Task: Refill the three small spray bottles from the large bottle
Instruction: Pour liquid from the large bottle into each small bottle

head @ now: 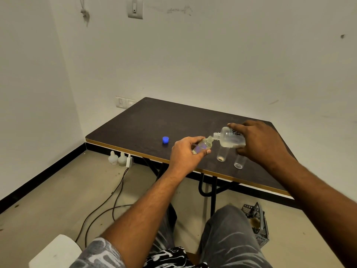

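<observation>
My right hand (257,140) holds the large clear bottle (229,137) tipped to the left, its open neck touching the mouth of a small clear bottle (204,145). My left hand (186,151) grips that small bottle, tilted, above the dark table (146,120). A little pale liquid lies in the lower side of the large bottle. Two more small clear bottles stand upright without caps below the large one, one at the left (221,155) and one at the right (239,163). A blue cap (165,139) rests on the table to the left.
The table's front edge runs diagonally close to my hands. Under it on the floor are two pale bottles (117,159), a white plug with cables (129,161) and a dark crate (257,223). A white stool (56,252) stands at the lower left.
</observation>
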